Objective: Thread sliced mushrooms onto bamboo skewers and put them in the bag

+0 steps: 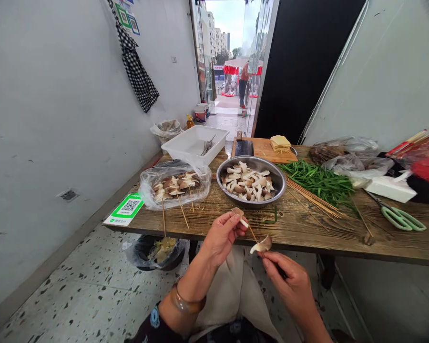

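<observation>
A piece of oyster mushroom (238, 213) is pinched between the thumb and fingers of my left hand (221, 234). A thin bamboo skewer (252, 233) slants from that piece down toward my right hand (288, 276), whose thumb and fingers are closed on its lower part. Threaded on the skewer just above my right fingertips is another oyster mushroom piece (262, 245). Whether the skewer tip has entered the left piece cannot be made out. Beyond my hands stands a steel bowl (250, 204) heaped with torn oyster mushrooms (248, 181).
Finished mushroom skewers (175, 186) lie on a plastic bag (146, 178) at left. Loose bamboo skewers (312, 197) and green leaves (318, 181) lie right of the bowl, scissors (402, 218) farther right. Behind are a white tub (186, 150), a cleaver (243, 147) and a cutting board (262, 150).
</observation>
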The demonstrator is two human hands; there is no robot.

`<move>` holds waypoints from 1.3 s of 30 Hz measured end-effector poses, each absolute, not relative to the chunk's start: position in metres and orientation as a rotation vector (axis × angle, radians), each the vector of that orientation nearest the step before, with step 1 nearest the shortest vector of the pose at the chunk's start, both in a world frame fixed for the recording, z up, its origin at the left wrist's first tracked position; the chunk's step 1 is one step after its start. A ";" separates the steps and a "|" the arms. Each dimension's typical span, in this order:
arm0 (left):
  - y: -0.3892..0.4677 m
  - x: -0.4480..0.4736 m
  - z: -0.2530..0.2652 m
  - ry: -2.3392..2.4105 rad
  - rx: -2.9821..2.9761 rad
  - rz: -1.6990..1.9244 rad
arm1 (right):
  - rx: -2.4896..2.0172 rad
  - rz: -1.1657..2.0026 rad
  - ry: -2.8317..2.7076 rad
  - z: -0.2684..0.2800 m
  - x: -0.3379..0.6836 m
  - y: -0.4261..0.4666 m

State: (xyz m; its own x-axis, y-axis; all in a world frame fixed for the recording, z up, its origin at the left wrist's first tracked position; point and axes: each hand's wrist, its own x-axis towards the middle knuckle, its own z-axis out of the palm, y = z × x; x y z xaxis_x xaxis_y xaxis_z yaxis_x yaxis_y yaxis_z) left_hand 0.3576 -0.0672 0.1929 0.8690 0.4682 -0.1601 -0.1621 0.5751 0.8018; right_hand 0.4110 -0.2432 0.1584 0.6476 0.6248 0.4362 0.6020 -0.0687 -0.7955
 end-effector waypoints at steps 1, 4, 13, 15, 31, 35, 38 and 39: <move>-0.066 0.358 0.193 0.397 0.866 0.405 | -1.738 0.029 -0.996 0.158 0.410 -0.243; -0.067 0.358 0.193 0.405 0.807 0.436 | -1.725 0.057 -1.009 0.157 0.405 -0.242; -0.073 0.354 0.199 0.415 0.736 0.440 | -1.775 0.057 -0.936 0.152 0.407 -0.241; -0.074 0.354 0.198 0.404 0.740 0.456 | -1.777 0.054 -0.922 0.153 0.407 -0.240; -0.076 0.354 0.195 0.412 0.814 0.541 | -1.795 0.097 -0.901 0.154 0.405 -0.241; -0.075 0.353 0.194 0.428 0.951 0.566 | -1.788 0.114 -0.903 0.153 0.407 -0.242; -0.074 0.352 0.194 0.439 0.994 0.585 | -1.787 0.119 -0.914 0.152 0.407 -0.243; -0.074 0.352 0.194 0.438 0.990 0.584 | -1.785 0.117 -0.916 0.152 0.407 -0.243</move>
